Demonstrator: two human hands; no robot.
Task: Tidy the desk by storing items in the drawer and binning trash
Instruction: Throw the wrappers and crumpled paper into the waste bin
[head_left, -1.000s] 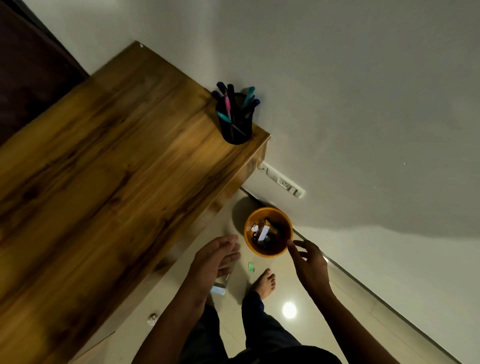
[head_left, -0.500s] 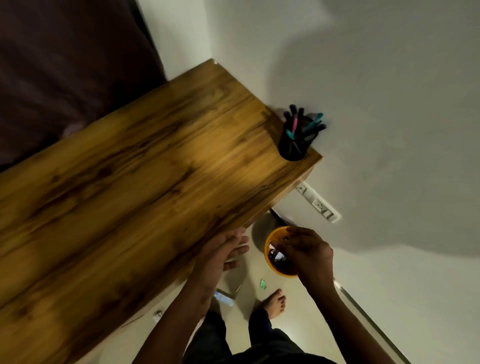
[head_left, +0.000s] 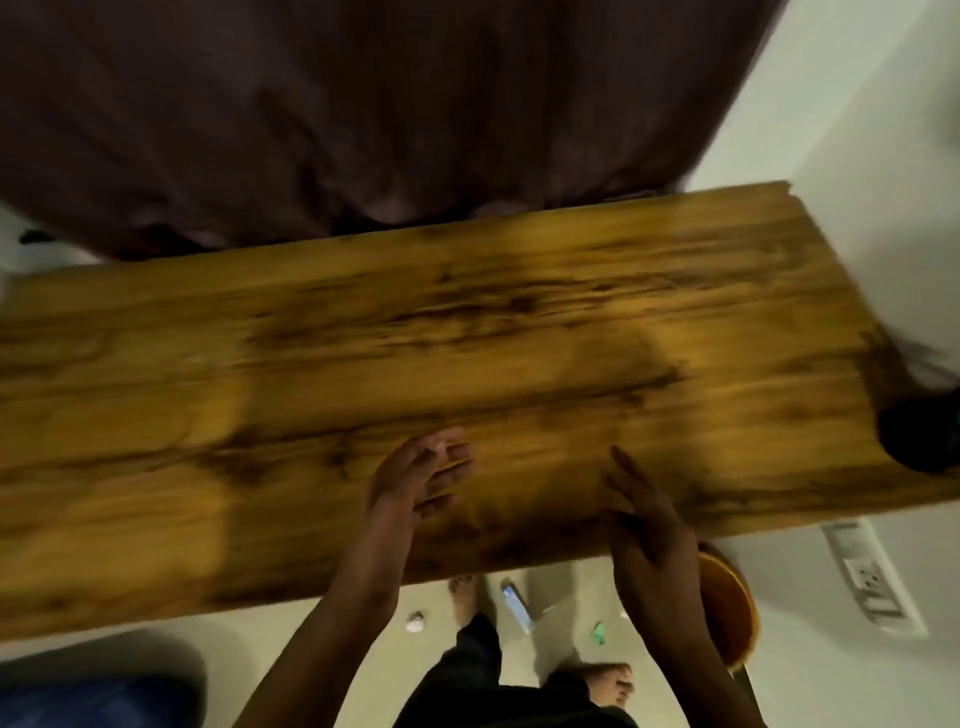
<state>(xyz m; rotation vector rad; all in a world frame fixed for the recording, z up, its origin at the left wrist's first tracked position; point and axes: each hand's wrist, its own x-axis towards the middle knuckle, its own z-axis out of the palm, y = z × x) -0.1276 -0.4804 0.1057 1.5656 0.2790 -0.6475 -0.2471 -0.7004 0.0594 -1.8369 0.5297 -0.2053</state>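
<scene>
Desk (head_left: 467, 332) is filling the view as a flat slab of glossy wood-grain laminate, hard and slick, with nothing left to grasp on its bare middle. Left hand (head_left: 415, 475) and right hand (head_left: 644, 514) are hovering over its near edge, fingers spread, empty. Orange bin (head_left: 727, 603), rigid round plastic and probably light, is sitting on the floor just beside the right wrist; floor scraps near it are looking small and flimsy, best pinched.

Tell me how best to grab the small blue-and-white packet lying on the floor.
Pinch the packet across its narrow width from above, right hand likely nearest. It lies flat and long on the floor, so its long edges seem the easiest to grip.
</scene>
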